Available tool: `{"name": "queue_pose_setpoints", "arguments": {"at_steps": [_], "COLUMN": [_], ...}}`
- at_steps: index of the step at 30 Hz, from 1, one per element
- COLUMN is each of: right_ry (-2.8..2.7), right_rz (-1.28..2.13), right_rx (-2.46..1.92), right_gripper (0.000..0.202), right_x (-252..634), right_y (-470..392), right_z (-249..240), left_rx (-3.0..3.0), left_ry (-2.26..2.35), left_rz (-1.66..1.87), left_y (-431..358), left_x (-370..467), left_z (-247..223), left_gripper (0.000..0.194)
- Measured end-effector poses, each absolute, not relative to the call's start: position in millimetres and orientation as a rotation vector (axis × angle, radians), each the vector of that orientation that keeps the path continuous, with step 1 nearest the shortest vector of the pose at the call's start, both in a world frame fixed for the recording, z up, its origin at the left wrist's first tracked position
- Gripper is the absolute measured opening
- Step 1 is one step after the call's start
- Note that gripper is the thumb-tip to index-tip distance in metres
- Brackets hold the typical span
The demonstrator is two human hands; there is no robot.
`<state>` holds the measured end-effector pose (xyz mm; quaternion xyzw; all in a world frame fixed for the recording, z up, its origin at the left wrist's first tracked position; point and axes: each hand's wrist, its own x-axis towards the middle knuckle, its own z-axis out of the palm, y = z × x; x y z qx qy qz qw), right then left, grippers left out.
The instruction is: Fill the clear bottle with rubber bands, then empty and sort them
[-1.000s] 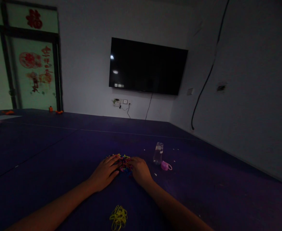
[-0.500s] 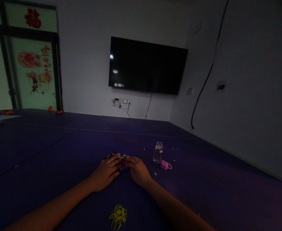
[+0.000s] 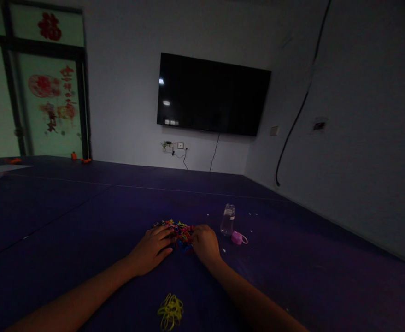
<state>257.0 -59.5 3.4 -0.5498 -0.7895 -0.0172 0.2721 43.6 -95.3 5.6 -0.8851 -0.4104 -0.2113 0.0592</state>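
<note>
A loose pile of multicoloured rubber bands (image 3: 183, 236) lies on the dark purple surface. My left hand (image 3: 153, 246) rests flat on the pile's left side, its fingers stretched out and slightly spread. At the right edge of the pile is my right hand (image 3: 205, 243), with its fingers curled inward. Its fingertips touch the bands there, but what they pinch is hidden. Closer to me, between my forearms, a small separate heap of yellow rubber bands (image 3: 171, 312) sits apart from the mixed pile.
Right of my right hand stand a clear bottle (image 3: 227, 221) and a pink cap with a loop (image 3: 237, 238). Small white scraps (image 3: 223, 250) are scattered near them. A dark television (image 3: 212, 94) hangs on the far wall. Orange items (image 3: 85, 161) lie by the door.
My right hand has shifted to the right, uncovering more red, blue and yellow bands in the middle of the pile. The left hand stays nearly where it was.
</note>
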Motion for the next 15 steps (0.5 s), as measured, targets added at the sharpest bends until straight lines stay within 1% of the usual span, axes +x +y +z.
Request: {"name": "queue_pose_setpoints", "arguments": {"at_steps": [5,8,12,15], "right_ry": [-1.916,-1.835,-1.886,-2.013], "right_rz": [0.051,0.131,0.143,0.091], "right_rx": [-1.454,-1.395,-1.396,-1.443], "right_gripper": [0.031,0.032,0.029,0.028], "right_x": [263.0,267.2,269.5,268.2], "right_y": [-58.0,-61.1,-67.7,-70.4], "right_z": [4.2,6.7,8.5,7.6], "left_rx": [-2.587,-2.617,-2.747,-2.793], "left_ry": [-1.351,-1.33,-1.198,-1.15], "left_rz": [-0.718,-0.725,-0.628,-0.584], "left_y": [-93.9,-94.3,-98.4,-100.4], "left_x": [43.4,43.2,44.1,44.8], "left_z": [2.7,3.5,9.6,12.5], "left_gripper": [0.028,0.031,0.035,0.031]}}
